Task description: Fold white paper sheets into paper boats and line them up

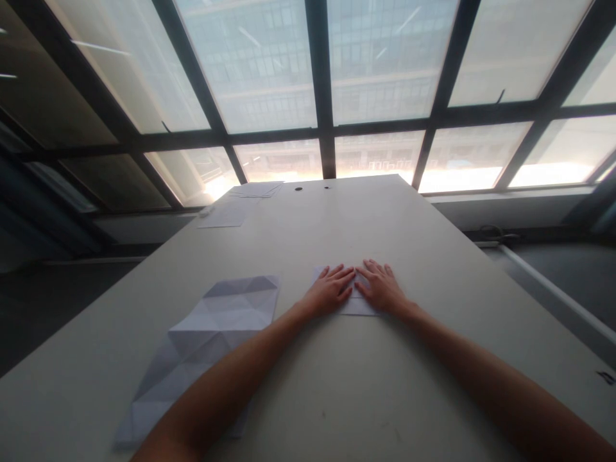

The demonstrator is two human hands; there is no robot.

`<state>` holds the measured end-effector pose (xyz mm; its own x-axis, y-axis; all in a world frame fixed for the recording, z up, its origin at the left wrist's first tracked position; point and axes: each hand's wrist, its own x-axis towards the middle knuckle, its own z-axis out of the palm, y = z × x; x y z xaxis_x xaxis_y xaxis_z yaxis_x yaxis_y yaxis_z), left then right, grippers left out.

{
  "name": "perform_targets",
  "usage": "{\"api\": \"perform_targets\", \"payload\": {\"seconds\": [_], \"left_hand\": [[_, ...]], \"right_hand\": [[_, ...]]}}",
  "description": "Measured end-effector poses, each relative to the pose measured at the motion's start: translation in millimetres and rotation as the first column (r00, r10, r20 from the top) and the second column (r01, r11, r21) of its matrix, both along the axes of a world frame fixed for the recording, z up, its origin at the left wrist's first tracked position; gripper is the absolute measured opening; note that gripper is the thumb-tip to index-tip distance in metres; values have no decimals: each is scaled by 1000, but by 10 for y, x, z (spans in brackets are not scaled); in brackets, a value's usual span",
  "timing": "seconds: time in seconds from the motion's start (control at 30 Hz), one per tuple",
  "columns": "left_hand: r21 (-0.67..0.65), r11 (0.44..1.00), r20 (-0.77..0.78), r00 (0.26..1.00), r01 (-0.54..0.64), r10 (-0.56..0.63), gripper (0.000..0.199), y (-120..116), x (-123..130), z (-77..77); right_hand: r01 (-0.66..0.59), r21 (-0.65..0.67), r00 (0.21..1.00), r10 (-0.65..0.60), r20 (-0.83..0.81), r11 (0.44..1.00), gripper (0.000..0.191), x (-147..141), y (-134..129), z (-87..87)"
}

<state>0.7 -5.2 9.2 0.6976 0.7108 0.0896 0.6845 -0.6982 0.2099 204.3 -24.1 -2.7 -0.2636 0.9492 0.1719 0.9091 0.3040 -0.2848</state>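
A folded white sheet of paper [359,307] lies flat on the table, partly hidden under both hands. My left hand [332,289] rests on its left side, palm down with the fingers stretched out. On its right side lies my right hand [380,283], also palm down with fingers spread. The fingertips of the two hands come close together near the paper's middle. To the left is a larger creased sheet of paper [226,314], opened out with several fold lines, and my left forearm crosses over part of it.
The long white table [337,224] reaches toward tall windows with dark frames [326,96]. More white sheets [224,215] lie at its far left edge. Two small dark holes [298,188] are near the far end. A pale bar [558,292] runs along the floor at right.
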Motion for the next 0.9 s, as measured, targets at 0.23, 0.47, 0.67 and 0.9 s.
{"api": "perform_targets", "payload": {"seconds": [0.23,0.47,0.67,0.9], "left_hand": [[-4,1000,2,1000,5,-5,54,10,-5,-10],[5,1000,0,1000,6,-6,54,14,-11,-17],[1,1000,8,1000,5,-5,53,12,-3,-15],[-4,1000,26,1000,3,-3,52,4,17,-9]], "right_hand": [[18,11,1000,-18,2,1000,42,4,18,-14],[16,15,1000,-16,4,1000,42,3,19,-15],[3,3,1000,-3,9,1000,48,8,5,0],[-9,2,1000,9,6,1000,59,25,-3,2]]}}
